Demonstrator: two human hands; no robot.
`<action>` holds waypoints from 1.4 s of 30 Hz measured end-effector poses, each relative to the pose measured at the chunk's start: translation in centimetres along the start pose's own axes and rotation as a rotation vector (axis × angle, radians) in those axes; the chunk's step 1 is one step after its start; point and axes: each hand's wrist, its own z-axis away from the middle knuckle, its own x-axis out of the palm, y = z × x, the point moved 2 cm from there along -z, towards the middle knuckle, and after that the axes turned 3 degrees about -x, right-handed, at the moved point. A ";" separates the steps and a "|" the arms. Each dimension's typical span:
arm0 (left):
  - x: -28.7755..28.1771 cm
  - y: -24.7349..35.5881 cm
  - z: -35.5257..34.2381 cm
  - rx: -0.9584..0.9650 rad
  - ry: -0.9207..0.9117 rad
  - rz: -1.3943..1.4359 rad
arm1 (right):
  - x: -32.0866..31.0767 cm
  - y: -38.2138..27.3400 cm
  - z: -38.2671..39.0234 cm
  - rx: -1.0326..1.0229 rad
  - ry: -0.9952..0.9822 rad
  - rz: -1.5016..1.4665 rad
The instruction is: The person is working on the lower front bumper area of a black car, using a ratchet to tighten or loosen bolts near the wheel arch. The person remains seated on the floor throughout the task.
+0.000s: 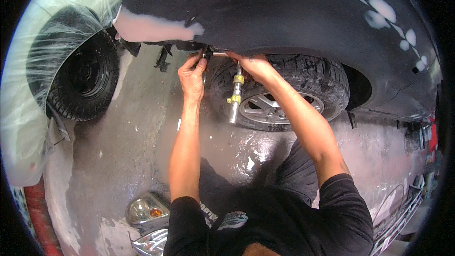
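Note:
Both my hands are up at the lower edge of the dark grey car fender [284, 23], just ahead of the wheel. My left hand [191, 78] is closed, thumb and fingers pinching at a small dark part [208, 52] under the edge. My right hand [256, 68] is wrapped round the head of a silver ratchet wrench [234, 96] with yellow bands, its handle hanging down in front of the tyre. A thin shiny shaft [220, 54] runs sideways between my hands. My right fingertips are partly hidden.
Behind the tool stands the muddy tyre [303, 73] with its alloy rim. Pinkish filler [156, 27] covers the fender's corner. At left is a plastic-draped light car [28, 80] with a black wheel [85, 76]. Headlights [148, 208] lie on the wet floor [128, 151] near me.

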 end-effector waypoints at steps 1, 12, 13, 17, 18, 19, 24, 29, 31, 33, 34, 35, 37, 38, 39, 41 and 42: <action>0.0 -0.1 0.0 0.006 -0.012 0.022 | 0.0 0.0 0.0 0.092 -0.033 -0.121; 0.6 1.2 0.3 -0.002 0.021 -0.085 | 2.3 3.4 -1.7 -0.104 0.004 -0.155; 0.9 1.9 0.5 -0.114 0.051 -0.088 | 2.1 2.7 -1.3 -0.429 0.076 0.124; 1.8 6.0 -0.2 -0.242 0.033 -0.507 | 2.0 1.0 1.5 -0.618 0.129 0.430; 1.8 6.7 -0.4 -0.311 0.021 -0.552 | 2.0 0.6 1.8 -0.583 0.103 0.419; 2.0 7.2 -0.6 -0.272 -0.026 -0.560 | 2.1 0.3 2.0 -0.507 0.054 0.401; 1.8 5.1 0.0 -0.219 0.050 -0.324 | 0.5 0.4 2.1 -0.408 0.142 0.095; 0.9 1.8 0.5 -0.055 0.048 -0.155 | 0.7 1.5 0.1 -0.609 0.164 0.352; 0.7 1.1 0.3 0.015 0.028 -0.097 | 0.6 1.8 -0.6 -0.452 0.170 0.116; 0.5 0.6 0.2 0.051 0.016 -0.078 | 0.5 2.2 -1.0 -0.148 0.044 -0.012; 0.4 0.4 0.2 0.063 0.018 -0.088 | 0.5 2.1 -1.1 -0.044 0.006 -0.080; 0.4 0.3 0.2 0.068 0.021 -0.105 | 0.5 2.0 -1.1 0.063 -0.025 -0.143; 0.4 0.2 0.2 0.080 0.014 -0.086 | 0.4 1.4 -1.0 0.121 -0.039 -0.302; 0.4 0.2 0.2 0.086 0.004 -0.051 | 0.4 1.2 -0.9 0.155 -0.047 -0.332; 0.5 0.2 0.1 0.093 -0.009 -0.015 | 0.4 1.0 -0.7 0.161 -0.062 -0.381; 0.6 0.3 0.1 0.096 -0.002 -0.029 | 0.7 0.6 -0.5 0.176 -0.044 -0.503; 0.6 0.5 0.1 0.101 -0.002 -0.033 | 1.0 0.5 -0.5 0.183 -0.012 -0.576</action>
